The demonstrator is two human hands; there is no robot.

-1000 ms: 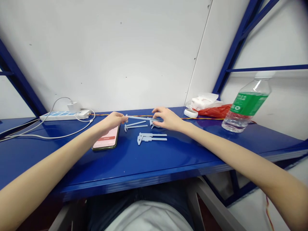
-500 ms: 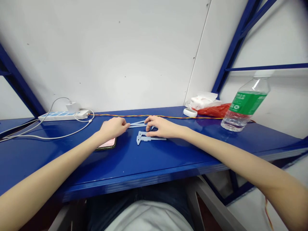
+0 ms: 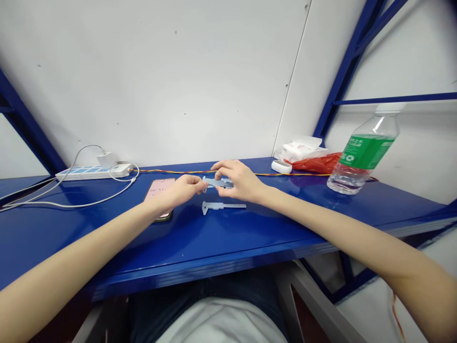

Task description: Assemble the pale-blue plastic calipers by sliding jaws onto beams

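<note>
Between my two hands is a light-blue plastic caliper; the fingers cover much of it, and I cannot tell whether more than one is held together. My left hand pinches its left end. My right hand grips it farther right with thumb and fingertips. Just in front of the hands, a second pale caliper lies flat on the blue table, its jaws to the left. Partly under my left wrist lies a phone with a timer on its lit screen.
Along the back left runs a power strip with a charger and a looped white cable. Twisted wires follow the wall. At right stand a water bottle, a tissue pack, a red bag and a small white device.
My left hand has moved right and my right hand slightly up, bringing them closer together around the caliper. One caliper stays lying in front. More of the phone screen now shows.
</note>
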